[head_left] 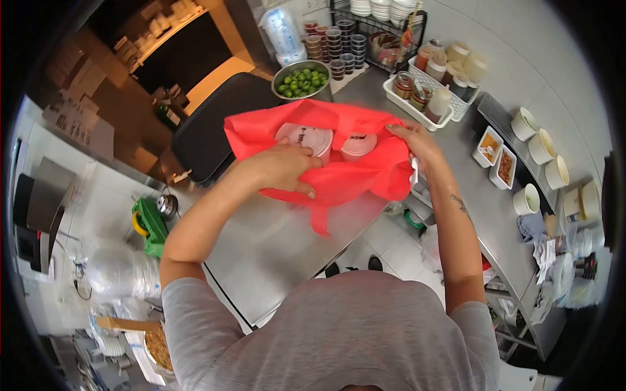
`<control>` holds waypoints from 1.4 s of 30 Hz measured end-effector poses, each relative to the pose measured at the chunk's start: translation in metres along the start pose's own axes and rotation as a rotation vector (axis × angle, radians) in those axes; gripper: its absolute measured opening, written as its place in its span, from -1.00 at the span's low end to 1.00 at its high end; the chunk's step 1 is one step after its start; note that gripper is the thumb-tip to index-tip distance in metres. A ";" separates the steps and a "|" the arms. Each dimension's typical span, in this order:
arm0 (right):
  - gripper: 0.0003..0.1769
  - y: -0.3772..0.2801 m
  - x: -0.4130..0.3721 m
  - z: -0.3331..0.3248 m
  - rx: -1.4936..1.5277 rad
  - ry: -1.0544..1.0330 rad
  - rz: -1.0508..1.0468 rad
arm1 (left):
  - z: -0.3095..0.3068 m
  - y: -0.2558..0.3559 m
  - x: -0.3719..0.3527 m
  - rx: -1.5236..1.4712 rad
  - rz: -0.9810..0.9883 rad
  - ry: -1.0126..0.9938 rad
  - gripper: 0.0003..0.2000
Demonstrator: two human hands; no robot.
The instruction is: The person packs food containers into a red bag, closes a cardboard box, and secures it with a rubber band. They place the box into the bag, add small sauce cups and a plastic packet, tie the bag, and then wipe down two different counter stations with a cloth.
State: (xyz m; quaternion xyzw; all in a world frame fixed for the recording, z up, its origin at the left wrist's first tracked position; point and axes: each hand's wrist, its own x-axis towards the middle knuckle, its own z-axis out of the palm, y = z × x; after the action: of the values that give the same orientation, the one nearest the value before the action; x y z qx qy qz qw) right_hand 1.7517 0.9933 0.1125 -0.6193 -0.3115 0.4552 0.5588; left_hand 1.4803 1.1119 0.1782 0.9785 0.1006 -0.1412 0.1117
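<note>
A red fabric bag [352, 180] is open over the metal counter, its handle hanging down the near side. Inside are two round containers with white lids and dark writing, a left container [314, 138] and a right container [359, 146]. My left hand [287, 167] lies over the bag's near rim, with fingers inside by the left container and the thumb outside on the fabric. At the bag's right end, my right hand [419, 144] pinches the edge. The containers' lower parts are hidden by the bag.
A metal bowl of green limes [301, 83] stands behind the bag, beside stacked sauce cups [334, 43]. A black tray [212, 124] lies at left. On the right are a white basket of bottles and jars [420, 98] and small food tubs [503, 166].
</note>
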 end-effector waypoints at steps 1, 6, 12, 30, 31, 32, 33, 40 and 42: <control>-0.61 0.001 0.005 -0.002 0.011 0.034 0.011 | -0.006 0.001 -0.002 -0.002 0.022 0.027 -0.45; -0.62 0.005 0.004 0.000 -0.183 -0.047 0.072 | 0.003 -0.030 -0.016 0.215 -0.309 0.737 -0.42; -0.61 0.018 0.021 -0.023 -0.287 -0.076 -0.097 | 0.052 -0.070 -0.018 -0.253 -0.449 0.766 -0.68; -0.84 0.039 -0.181 0.212 0.359 -0.324 -0.575 | 0.146 0.167 -0.104 -1.246 -0.430 1.111 -0.89; -0.83 0.048 -0.194 0.235 0.363 -0.335 -0.563 | 0.159 0.166 -0.123 -1.187 -0.459 1.170 -0.90; -0.78 0.053 -0.208 0.255 0.408 -0.345 -0.482 | 0.172 0.164 -0.147 -1.169 -0.452 1.185 -0.91; -0.77 0.061 -0.217 0.279 0.450 -0.389 -0.404 | 0.183 0.163 -0.174 -1.150 -0.447 1.203 -0.92; -0.77 0.124 -0.296 0.455 0.044 -0.915 0.046 | 0.272 0.125 -0.469 -0.618 -1.061 1.377 -0.81; -0.77 0.151 -0.322 0.501 -0.111 -1.107 0.100 | 0.316 0.098 -0.579 -0.196 -1.390 1.320 -0.83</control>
State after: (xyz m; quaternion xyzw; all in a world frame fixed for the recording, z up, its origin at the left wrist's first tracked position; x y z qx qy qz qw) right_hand 1.1506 0.8828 0.0544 -0.3304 -0.5520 0.7215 0.2561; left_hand 0.8784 0.8450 0.0745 0.5691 0.7116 0.4121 0.0052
